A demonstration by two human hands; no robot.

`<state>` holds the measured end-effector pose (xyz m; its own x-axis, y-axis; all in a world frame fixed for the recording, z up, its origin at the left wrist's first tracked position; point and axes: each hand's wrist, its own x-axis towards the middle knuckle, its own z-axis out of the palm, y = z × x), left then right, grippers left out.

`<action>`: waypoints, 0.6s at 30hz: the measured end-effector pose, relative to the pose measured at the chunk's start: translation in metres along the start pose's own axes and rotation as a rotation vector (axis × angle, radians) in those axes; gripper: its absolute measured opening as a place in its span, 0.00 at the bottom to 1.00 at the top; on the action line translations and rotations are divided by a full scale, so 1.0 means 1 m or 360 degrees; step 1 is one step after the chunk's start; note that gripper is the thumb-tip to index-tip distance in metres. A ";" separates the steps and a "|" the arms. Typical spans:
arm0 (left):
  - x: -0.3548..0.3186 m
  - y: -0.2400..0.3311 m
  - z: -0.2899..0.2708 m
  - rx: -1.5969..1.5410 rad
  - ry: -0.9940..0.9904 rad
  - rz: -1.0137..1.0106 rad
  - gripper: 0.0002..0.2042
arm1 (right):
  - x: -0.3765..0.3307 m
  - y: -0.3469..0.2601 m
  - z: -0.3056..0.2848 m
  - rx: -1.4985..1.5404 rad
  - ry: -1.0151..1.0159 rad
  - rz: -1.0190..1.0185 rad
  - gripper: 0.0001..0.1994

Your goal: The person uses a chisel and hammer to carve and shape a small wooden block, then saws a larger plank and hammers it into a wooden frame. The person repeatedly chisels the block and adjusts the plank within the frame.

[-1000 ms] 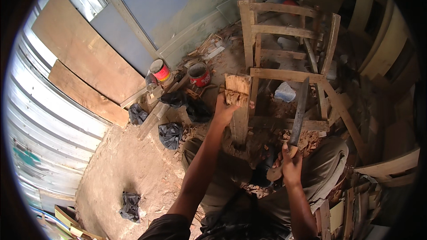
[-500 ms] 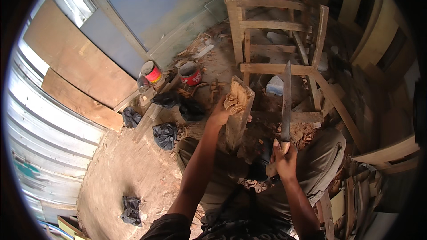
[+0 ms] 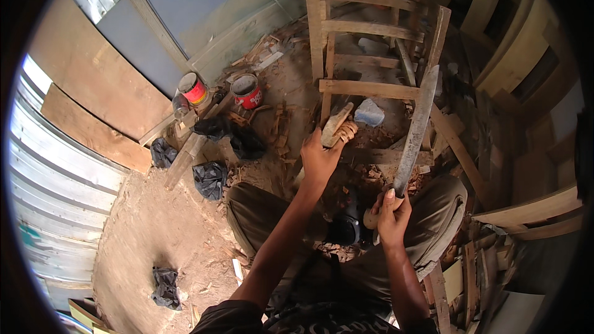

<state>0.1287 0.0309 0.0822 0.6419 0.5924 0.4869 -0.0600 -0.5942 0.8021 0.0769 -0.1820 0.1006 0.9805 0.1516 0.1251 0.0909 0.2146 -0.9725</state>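
1. The left arm reached forward from the lower edge, nearly straight, forearm bare.
2. The left hand [image 3: 318, 159] was closed in a grip, fingers curled round what it held, thumb side up.
3. The right arm came up from the lower right, bent at the elbow, its forearm shorter in view.
4. The right hand [image 3: 391, 213] was clenched in a fist-like grasp, thumb [image 3: 390, 196] pointing up, set nearer the body than the left.
5. Both hands were well apart.

Wood block [image 3: 337, 128] before chair frame [image 3: 371, 37]; machete [image 3: 416, 130] right; two cans [image 3: 193, 88] left.
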 end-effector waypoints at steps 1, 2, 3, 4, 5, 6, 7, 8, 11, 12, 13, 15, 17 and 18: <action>0.001 -0.002 0.002 -0.0034 0.0068 0.0017 0.23 | 0.000 0.000 0.001 0.0022 -0.0011 0.0036 0.14; 0.004 -0.002 0.003 -0.0109 0.0116 0.0058 0.24 | 0.000 0.000 0.002 -0.0023 -0.0011 0.0049 0.14; 0.008 -0.001 0.003 -0.0184 0.0165 0.0102 0.26 | 0.000 -0.001 0.003 -0.0053 -0.0035 0.0082 0.14; 0.012 0.002 0.003 -0.0260 0.0214 0.0148 0.28 | -0.001 -0.003 0.005 -0.0054 -0.0048 0.0124 0.14; 0.018 0.006 0.003 -0.0242 0.0262 0.0226 0.30 | -0.001 -0.006 0.007 -0.0075 -0.0060 0.0106 0.15; 0.023 0.010 0.002 -0.0222 0.0309 0.0302 0.31 | -0.001 -0.010 0.009 -0.0066 -0.0060 0.0101 0.17; 0.029 0.014 0.002 -0.0207 0.0339 0.0350 0.33 | -0.001 -0.014 0.012 -0.0043 -0.0055 0.0123 0.18; 0.034 0.017 -0.001 -0.0112 0.0219 0.0335 0.37 | 0.000 -0.018 0.015 -0.0058 -0.0071 0.0090 0.17; 0.047 0.022 0.001 -0.0090 0.0103 0.0267 0.38 | 0.001 -0.030 0.026 -0.0064 -0.0103 0.0059 0.16; 0.050 0.021 0.001 -0.0108 0.0043 0.0214 0.38 | 0.002 -0.032 0.031 -0.0070 -0.0123 0.0041 0.16; 0.051 0.020 0.001 -0.0109 0.0010 0.0206 0.39 | 0.003 -0.033 0.034 -0.0054 -0.0142 0.0031 0.15; 0.050 0.016 -0.001 -0.0126 -0.0062 0.0184 0.39 | 0.005 -0.032 0.042 -0.0015 -0.0111 0.0081 0.14; 0.047 0.012 -0.008 -0.0137 -0.0162 0.0125 0.40 | 0.009 -0.028 0.050 -0.0197 -0.0112 0.0070 0.15; 0.047 0.011 -0.013 -0.0070 -0.0202 0.0091 0.38 | 0.012 -0.026 0.054 -0.0250 -0.0113 0.0124 0.16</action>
<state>0.1485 0.0589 0.1185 0.7280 0.4830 0.4865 -0.1307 -0.5989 0.7901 0.0766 -0.1340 0.1374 0.9713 0.2310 0.0561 0.0464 0.0471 -0.9978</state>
